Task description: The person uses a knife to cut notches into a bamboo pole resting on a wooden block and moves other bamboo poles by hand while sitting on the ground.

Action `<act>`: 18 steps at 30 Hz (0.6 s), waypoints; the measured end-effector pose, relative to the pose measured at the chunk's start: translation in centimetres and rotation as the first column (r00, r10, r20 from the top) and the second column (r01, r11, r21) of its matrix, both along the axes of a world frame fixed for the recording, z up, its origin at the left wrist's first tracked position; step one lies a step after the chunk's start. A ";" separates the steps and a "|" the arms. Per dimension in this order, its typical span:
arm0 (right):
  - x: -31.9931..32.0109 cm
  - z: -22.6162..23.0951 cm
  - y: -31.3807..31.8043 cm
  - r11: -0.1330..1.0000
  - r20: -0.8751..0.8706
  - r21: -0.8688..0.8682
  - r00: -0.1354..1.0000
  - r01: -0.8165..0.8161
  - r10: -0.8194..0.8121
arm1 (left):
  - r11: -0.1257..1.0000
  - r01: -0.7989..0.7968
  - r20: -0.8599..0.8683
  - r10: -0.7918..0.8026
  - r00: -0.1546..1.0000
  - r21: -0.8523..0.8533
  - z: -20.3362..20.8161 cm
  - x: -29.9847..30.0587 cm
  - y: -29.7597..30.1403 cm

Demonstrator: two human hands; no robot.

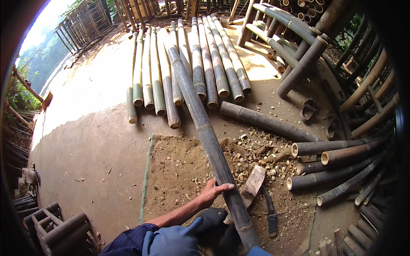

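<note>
A long, dark bamboo pole (205,128) slants from the far row of poles down to the lower edge. My left hand (214,192) is closed round its near part, with the thumb lying across the top. My right hand does not show. Beside the pole lies a pale split wood block (254,181), partly covered by it. Just right of the block is a dark, slightly curved tool (271,209) with a wrapped end; its kind is unclear. My dark shoe (211,219) and blue trouser leg (173,241) are below my left hand.
Several bamboo poles (160,85) lie in a row ahead. A loose dark pole (269,121) rests right of mine. Cut bamboo lengths (324,181) are piled at right, near a bamboo frame (303,64). Wood chips (243,149) cover the mat (171,170). A sandal (308,110) lies beyond.
</note>
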State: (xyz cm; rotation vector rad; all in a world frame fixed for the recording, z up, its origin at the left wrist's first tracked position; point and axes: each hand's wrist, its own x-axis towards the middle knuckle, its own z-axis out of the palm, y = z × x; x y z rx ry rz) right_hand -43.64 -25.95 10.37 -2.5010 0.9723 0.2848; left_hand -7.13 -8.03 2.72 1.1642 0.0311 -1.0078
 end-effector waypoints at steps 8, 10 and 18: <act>1.8 -0.3 0.6 0.997 0.022 0.074 0.999 0.024 -0.026 | 0.998 0.029 0.069 -0.033 0.997 0.059 -2.2 0.9 -1.1; 2.3 -0.2 0.7 0.995 0.017 0.092 0.999 0.032 -0.034 | 0.997 0.051 0.084 -0.056 0.995 0.063 -2.0 1.4 -1.4; 5.4 -0.2 1.6 0.965 0.044 0.256 0.996 0.062 -0.075 | 0.997 0.034 0.213 -0.048 0.976 0.070 -0.1 6.9 1.4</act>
